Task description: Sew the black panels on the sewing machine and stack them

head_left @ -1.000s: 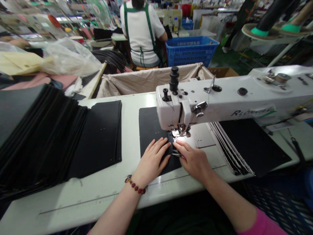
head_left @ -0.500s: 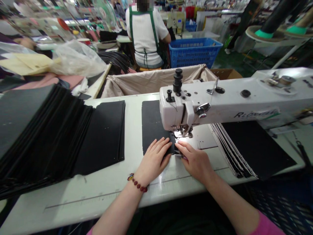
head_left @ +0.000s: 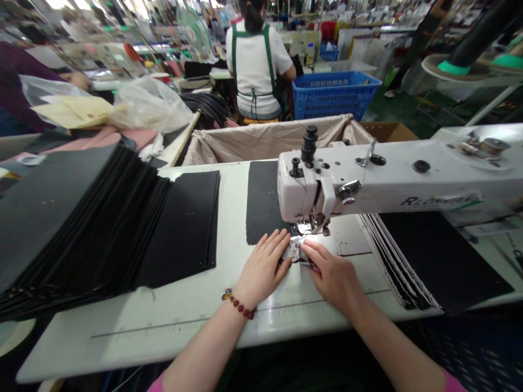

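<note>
Machine [head_left: 408, 182]: dark brand lettering [head_left: 441, 200] along near face of white arm, above right part of table [head_left: 232, 218]; "RLONX" readable, last letters blurred, cannot be told. Green stroke [head_left: 468, 204] slants up to right beneath end of lettering. Scale [head_left: 302, 305] marked along table's front edge, starting in from left front corner, passing under left forearm [head_left: 208, 343]; ticks show, figures too faint to read. Beyond table's back edge: fan [head_left: 191, 35], hub badge illegible; display [head_left: 311, 48], characters too small.
</note>
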`<action>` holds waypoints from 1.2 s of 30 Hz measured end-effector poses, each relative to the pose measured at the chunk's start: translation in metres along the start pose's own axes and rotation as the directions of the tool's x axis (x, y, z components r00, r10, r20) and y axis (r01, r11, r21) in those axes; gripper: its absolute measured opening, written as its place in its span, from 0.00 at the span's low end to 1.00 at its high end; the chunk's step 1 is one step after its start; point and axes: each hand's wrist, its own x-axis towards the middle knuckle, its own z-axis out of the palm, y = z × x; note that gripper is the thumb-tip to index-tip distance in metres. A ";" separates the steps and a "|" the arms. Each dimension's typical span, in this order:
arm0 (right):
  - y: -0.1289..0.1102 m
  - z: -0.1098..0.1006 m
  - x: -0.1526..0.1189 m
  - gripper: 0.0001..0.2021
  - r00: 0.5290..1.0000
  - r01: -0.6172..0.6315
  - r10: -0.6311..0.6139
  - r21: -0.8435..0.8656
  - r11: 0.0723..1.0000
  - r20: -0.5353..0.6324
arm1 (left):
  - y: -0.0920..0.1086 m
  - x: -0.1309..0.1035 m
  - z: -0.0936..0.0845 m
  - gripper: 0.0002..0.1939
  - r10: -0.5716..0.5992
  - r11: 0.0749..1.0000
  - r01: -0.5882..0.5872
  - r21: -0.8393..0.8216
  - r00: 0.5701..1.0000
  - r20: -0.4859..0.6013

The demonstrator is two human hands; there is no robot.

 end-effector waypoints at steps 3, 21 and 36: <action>0.000 0.001 0.000 0.28 1.000 0.006 -0.006 0.000 1.000 -0.007 | 0.000 0.000 0.002 0.28 -0.008 1.000 0.008 0.023 1.000 -0.004; 0.000 0.000 0.000 0.27 1.000 0.009 -0.009 0.001 1.000 -0.007 | 0.000 0.001 0.003 0.30 -0.010 0.998 0.010 0.057 1.000 -0.004; 0.000 0.000 0.001 0.27 1.000 -0.001 0.001 0.017 1.000 -0.014 | 0.001 0.001 0.004 0.30 -0.018 0.996 0.018 0.086 1.000 0.002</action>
